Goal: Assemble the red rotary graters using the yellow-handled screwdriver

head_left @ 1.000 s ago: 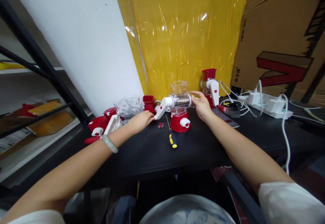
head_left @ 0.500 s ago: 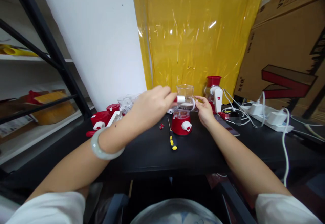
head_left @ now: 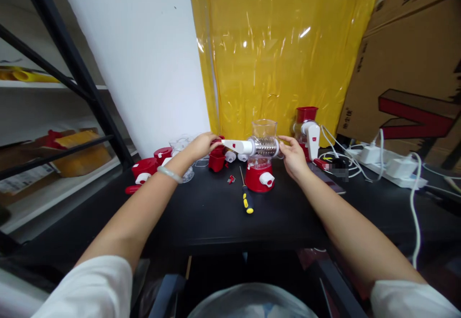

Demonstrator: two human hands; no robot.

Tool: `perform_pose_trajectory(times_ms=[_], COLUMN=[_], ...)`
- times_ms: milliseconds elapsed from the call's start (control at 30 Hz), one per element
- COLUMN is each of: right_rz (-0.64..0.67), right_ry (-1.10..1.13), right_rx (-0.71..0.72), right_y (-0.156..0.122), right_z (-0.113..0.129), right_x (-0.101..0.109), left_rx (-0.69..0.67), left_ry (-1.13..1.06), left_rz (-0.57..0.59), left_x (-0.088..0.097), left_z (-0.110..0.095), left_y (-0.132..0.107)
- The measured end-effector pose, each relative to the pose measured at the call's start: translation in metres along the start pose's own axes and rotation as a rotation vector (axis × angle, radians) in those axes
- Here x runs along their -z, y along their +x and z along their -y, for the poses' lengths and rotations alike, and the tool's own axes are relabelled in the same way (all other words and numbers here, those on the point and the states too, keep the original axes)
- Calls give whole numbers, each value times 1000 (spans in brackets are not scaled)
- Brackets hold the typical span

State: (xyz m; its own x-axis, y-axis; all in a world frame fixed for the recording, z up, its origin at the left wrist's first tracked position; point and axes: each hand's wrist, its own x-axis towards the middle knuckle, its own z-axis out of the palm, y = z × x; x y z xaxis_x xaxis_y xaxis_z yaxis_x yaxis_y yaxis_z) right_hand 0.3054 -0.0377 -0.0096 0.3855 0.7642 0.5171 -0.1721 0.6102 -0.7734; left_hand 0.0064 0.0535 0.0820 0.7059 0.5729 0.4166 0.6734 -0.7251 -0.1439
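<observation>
A rotary grater stands upright on the black table, with a red base (head_left: 260, 177), a clear hopper (head_left: 264, 128) and a metal drum (head_left: 265, 147) inside its clear body. Its white crank handle (head_left: 238, 146) points left from the drum's left end. My left hand (head_left: 203, 146) is closed around the red knob at the handle's outer end. At the other side, my right hand (head_left: 292, 156) grips the right end of the grater's body, thumb and fingers against the white ring. In front of the base lies a yellow and black screwdriver (head_left: 247, 200), beside small red parts (head_left: 231, 179).
Another red and white grater (head_left: 307, 133) stands behind my right hand. A white power strip (head_left: 389, 169) with plugs and cables lies at the right. More red parts (head_left: 144, 168) and clear parts (head_left: 186, 174) sit at the left. A cardboard box (head_left: 403, 68) leans at the right.
My left hand has swung the crank handle round, away from in front of the hopper and out to the left. My right hand stays at the grater's right end.
</observation>
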Motion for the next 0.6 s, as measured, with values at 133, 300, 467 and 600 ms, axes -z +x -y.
perform_pose_trajectory(times_ms=[133,300,467,600], right_rz=[-2,-13,-3,0], right_ry=[-17,-2,-24,-18], right_rx=[-8,-17,2,8], right_y=[1,-1,-2,-3], right_z=[1,3,3,3], right_x=[0,-2,-1,-1], left_rx=[-104,-140,-181,-189], left_ry=[-72,-232,-82,225], left_rz=[166,467,445,103], left_x=[-9,21,83,117], left_z=[-22,-83,-141,-164], left_y=[-39,-70,-80,-72])
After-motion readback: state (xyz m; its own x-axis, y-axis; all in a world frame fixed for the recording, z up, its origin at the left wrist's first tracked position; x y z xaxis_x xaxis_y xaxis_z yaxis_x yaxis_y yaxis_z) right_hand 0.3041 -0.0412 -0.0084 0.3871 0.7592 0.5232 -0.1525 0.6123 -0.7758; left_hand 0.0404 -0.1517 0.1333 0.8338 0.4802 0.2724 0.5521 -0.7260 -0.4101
